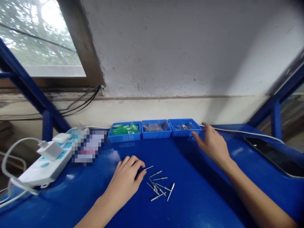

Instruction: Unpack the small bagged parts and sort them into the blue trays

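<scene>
Between the left fingers [142, 164] lies one metal rivet [149, 167].

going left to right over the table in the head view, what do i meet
white power strip → blue bin with green contents → blue bin with clear plastic bags → blue bin with metal pins → black phone

Left hand [129, 172]: palm down, fingers curled | Right hand [212, 141]: fingers spread
</scene>
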The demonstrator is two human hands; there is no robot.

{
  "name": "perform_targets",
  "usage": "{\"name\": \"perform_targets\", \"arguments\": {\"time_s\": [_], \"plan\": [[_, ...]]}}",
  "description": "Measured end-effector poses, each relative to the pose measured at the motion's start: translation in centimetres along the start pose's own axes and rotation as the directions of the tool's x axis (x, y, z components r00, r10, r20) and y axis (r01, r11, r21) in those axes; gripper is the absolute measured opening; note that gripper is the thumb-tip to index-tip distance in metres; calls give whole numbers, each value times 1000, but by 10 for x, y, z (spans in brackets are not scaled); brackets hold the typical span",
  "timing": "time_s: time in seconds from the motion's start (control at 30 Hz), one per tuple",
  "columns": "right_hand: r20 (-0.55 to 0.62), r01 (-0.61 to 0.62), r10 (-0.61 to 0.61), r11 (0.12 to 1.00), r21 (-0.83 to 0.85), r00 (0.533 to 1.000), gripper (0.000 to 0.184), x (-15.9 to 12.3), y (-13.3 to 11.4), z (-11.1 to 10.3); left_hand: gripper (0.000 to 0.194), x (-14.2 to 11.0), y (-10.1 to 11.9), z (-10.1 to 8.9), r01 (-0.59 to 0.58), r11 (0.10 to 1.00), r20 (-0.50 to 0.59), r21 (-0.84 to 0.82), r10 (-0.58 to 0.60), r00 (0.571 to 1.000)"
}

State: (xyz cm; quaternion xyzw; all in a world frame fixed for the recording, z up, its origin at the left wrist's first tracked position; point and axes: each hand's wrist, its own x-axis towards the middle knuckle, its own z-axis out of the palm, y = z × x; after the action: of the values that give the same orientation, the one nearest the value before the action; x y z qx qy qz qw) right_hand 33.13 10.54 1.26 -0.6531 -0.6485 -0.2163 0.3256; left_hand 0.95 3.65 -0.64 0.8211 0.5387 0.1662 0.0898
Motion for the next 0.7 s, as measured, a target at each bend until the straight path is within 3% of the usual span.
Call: {"name": "perform_targets", "arguments": {"time_s": [0.07,0.17,0.27,0.37,0.5,0.7], "plan": [[154,-8,4,1000,24,988,49,-8,-2,4,14,1,1,1,-4,1000,14,22,4,1000],[273,120,-182,966,229,945,39,-26,-30,0,16,1,5,0,13,1000,15,24,-14,1000],[295,304,-457,843,443,839,32,-42,-67,-11,17,2,9,-2,23,998,-2,-62,-23,1000],[261,389,-592,742,545,763,23,-54,-91,-20,17,2,14,-3,-15,981,-24,-194,11,1000],[183,435,-638,679,591,748,16,-60,-98,-24,18,-1,21,-5,-36,958,-33,-283,28,999],[173,407,-613,684,606,771,15,-57,-94,-25,9,-3,23,-5,-31,930,-53,-365,13,999]]}}
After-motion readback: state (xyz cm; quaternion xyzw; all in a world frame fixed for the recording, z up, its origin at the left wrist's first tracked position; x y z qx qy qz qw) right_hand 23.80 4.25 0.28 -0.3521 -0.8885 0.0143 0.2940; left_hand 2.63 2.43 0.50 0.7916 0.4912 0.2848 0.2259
